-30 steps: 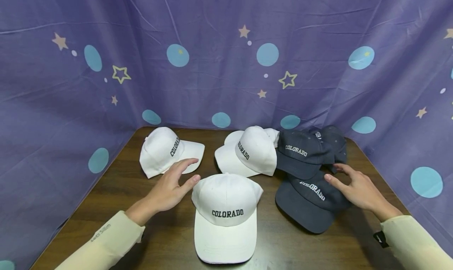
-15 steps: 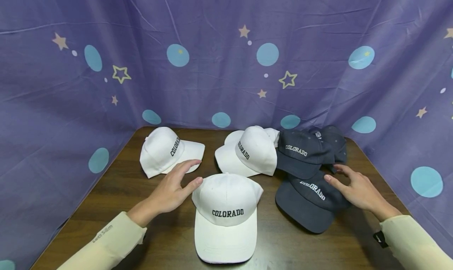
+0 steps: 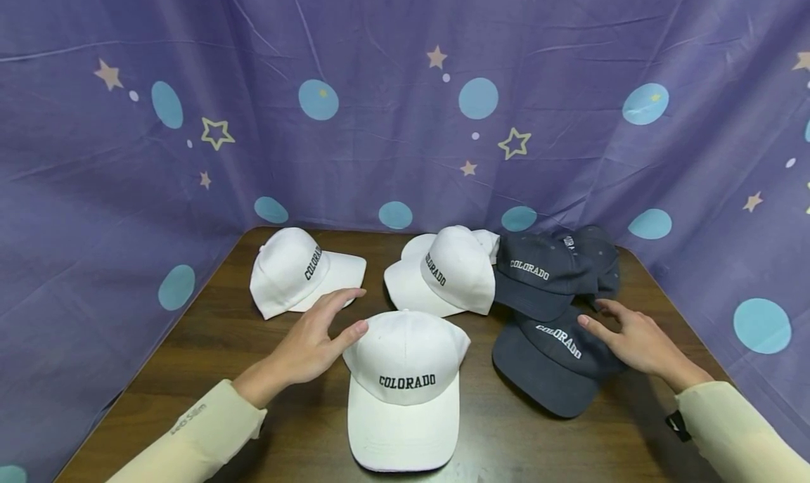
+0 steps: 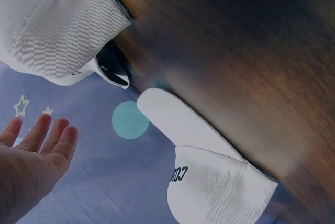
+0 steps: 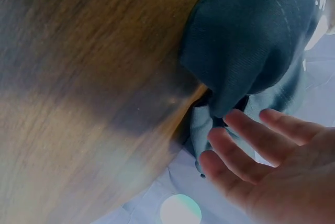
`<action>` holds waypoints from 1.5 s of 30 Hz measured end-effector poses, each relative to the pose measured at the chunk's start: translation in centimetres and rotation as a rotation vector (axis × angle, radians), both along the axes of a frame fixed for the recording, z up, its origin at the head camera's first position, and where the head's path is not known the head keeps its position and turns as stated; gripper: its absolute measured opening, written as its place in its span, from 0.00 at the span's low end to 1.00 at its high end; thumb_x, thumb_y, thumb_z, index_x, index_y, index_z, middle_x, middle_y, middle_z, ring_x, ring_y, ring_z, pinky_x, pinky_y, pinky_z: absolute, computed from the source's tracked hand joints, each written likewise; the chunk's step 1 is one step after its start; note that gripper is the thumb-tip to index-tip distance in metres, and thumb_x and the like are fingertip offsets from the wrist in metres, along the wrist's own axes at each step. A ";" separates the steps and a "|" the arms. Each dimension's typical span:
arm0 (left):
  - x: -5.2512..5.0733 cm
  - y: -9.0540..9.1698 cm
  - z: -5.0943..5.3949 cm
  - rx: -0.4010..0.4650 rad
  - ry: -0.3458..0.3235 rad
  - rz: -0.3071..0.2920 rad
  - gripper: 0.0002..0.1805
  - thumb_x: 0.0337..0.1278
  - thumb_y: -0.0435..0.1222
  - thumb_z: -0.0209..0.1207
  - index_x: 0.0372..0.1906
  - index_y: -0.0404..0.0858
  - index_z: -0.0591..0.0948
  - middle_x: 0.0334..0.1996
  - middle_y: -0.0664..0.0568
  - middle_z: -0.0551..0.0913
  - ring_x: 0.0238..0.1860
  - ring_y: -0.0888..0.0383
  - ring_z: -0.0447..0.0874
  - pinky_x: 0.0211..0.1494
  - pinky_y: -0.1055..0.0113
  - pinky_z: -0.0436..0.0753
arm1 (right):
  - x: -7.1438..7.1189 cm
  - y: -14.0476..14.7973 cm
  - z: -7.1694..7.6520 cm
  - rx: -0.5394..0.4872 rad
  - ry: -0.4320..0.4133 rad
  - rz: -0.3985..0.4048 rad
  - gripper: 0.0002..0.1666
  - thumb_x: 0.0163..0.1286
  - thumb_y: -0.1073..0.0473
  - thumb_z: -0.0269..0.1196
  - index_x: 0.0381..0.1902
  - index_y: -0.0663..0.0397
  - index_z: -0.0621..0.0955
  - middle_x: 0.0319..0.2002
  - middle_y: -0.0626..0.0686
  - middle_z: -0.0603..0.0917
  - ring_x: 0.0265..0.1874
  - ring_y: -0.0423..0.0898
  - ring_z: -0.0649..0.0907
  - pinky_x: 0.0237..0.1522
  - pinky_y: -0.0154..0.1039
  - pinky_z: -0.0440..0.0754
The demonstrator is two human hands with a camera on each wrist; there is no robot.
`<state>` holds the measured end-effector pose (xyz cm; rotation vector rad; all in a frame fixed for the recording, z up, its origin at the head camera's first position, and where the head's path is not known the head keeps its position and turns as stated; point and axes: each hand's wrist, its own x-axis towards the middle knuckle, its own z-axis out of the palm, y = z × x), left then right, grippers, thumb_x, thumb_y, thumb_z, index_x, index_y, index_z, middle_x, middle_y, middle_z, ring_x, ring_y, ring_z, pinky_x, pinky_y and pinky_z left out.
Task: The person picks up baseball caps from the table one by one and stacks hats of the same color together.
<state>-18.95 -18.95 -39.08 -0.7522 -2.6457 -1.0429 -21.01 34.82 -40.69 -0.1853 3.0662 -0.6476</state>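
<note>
- Take the front white cap [image 3: 405, 381] as your clock's hub, twelve pointing away from you. It sits on the table [image 3: 310, 420] squarely before you, crown up, brim towards six; that turn probably serves to let its lettering read upright to you.
- Your left hand [image 3: 304, 346] is at about ten o'clock, beside that crown. Its fingers are released, loosely curved with the thumb apart, and grasp nothing. You can't tell from here whether the thumb touches the cap. The spread likely keeps cloth clear of the fingers.
- Your right hand [image 3: 642, 339] is between two and three o'clock, over the far side of the front dark cap [image 3: 550, 370]. Its fingers are relaxed and bent, with nothing in them; whether they touch the cap, you can't tell.
- That dark cap points its brim towards seven. The middle dark cap [image 3: 538, 254] overlaps its crown, and the rear dark cap [image 3: 604, 258] is behind at about one; the overlap seems to save room on that side.
- Near twelve, the middle white cap [image 3: 452, 272] turns its brim towards nine and partly hides the rear white cap [image 3: 489, 242].
- The left white cap [image 3: 287, 268] stands alone towards eleven, brim towards four, apparently set aside by itself.
</note>
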 end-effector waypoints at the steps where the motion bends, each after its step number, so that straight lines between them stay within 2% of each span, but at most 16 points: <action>1: 0.0 0.0 0.0 0.001 -0.001 -0.001 0.31 0.73 0.52 0.57 0.74 0.44 0.70 0.72 0.48 0.70 0.72 0.46 0.68 0.70 0.40 0.69 | -0.1 0.0 -0.1 0.004 -0.006 0.001 0.51 0.77 0.30 0.51 0.73 0.70 0.65 0.61 0.78 0.75 0.58 0.76 0.77 0.51 0.71 0.76; 10: 0.0 0.1 -0.1 0.003 -0.012 -0.012 0.31 0.74 0.51 0.56 0.74 0.44 0.70 0.72 0.47 0.71 0.73 0.45 0.67 0.71 0.40 0.68 | -0.6 0.1 -0.9 -0.005 -0.036 -0.005 0.51 0.77 0.30 0.52 0.71 0.74 0.68 0.52 0.69 0.84 0.53 0.69 0.82 0.49 0.64 0.80; 16: 0.1 0.2 -0.1 0.005 -0.010 -0.024 0.30 0.74 0.51 0.56 0.74 0.44 0.70 0.72 0.48 0.71 0.73 0.45 0.67 0.70 0.40 0.69 | -1.1 0.2 -1.4 0.007 -0.084 -0.006 0.52 0.77 0.28 0.48 0.70 0.75 0.68 0.59 0.76 0.78 0.61 0.78 0.73 0.54 0.71 0.74; 24: 0.1 0.3 0.1 0.006 -0.015 -0.039 0.31 0.73 0.51 0.57 0.74 0.45 0.70 0.72 0.50 0.71 0.73 0.46 0.66 0.70 0.39 0.69 | -1.4 0.3 -1.2 -0.019 -0.163 -0.026 0.55 0.77 0.28 0.48 0.69 0.79 0.68 0.64 0.81 0.70 0.63 0.80 0.70 0.56 0.71 0.73; 28: 0.1 0.5 0.0 -0.002 -0.008 -0.043 0.31 0.73 0.51 0.58 0.74 0.45 0.69 0.71 0.50 0.71 0.73 0.46 0.66 0.70 0.39 0.69 | -1.5 0.3 -0.8 -0.107 -0.249 -0.050 0.57 0.75 0.27 0.50 0.68 0.81 0.67 0.67 0.81 0.67 0.65 0.77 0.69 0.60 0.69 0.73; 31: 0.1 0.5 0.0 -0.006 -0.007 -0.042 0.32 0.72 0.52 0.58 0.74 0.45 0.69 0.71 0.50 0.71 0.73 0.47 0.66 0.70 0.39 0.68 | -1.5 0.4 -0.5 -0.209 -0.310 -0.078 0.53 0.74 0.28 0.53 0.65 0.78 0.72 0.64 0.77 0.71 0.63 0.71 0.73 0.59 0.63 0.75; 36: 0.2 0.6 0.0 -0.011 -0.006 -0.036 0.32 0.72 0.52 0.58 0.74 0.46 0.69 0.71 0.50 0.71 0.73 0.47 0.66 0.70 0.39 0.69 | -1.3 0.5 -0.1 -0.336 -0.355 -0.123 0.39 0.73 0.31 0.59 0.49 0.66 0.81 0.50 0.61 0.80 0.50 0.55 0.79 0.49 0.45 0.79; 39: 0.1 0.6 0.0 -0.015 -0.008 -0.030 0.32 0.72 0.53 0.58 0.74 0.45 0.69 0.71 0.49 0.71 0.73 0.46 0.66 0.70 0.39 0.69 | -1.2 0.6 -0.1 -0.388 -0.369 -0.140 0.34 0.73 0.33 0.61 0.44 0.63 0.81 0.44 0.56 0.81 0.43 0.49 0.79 0.41 0.40 0.79; 42: 0.2 0.7 0.1 -0.020 -0.016 -0.023 0.33 0.71 0.53 0.58 0.74 0.44 0.69 0.72 0.48 0.71 0.73 0.46 0.66 0.70 0.39 0.69 | -1.2 0.7 -0.2 -0.436 -0.376 -0.159 0.34 0.73 0.34 0.61 0.44 0.63 0.81 0.42 0.55 0.80 0.41 0.48 0.79 0.39 0.41 0.80; 45: 0.2 0.7 0.1 -0.022 -0.023 -0.020 0.34 0.71 0.54 0.58 0.75 0.43 0.69 0.72 0.47 0.71 0.73 0.45 0.66 0.71 0.39 0.69 | -1.2 1.0 -0.2 -0.481 -0.367 -0.178 0.36 0.72 0.34 0.62 0.51 0.65 0.80 0.47 0.57 0.80 0.46 0.51 0.79 0.44 0.42 0.80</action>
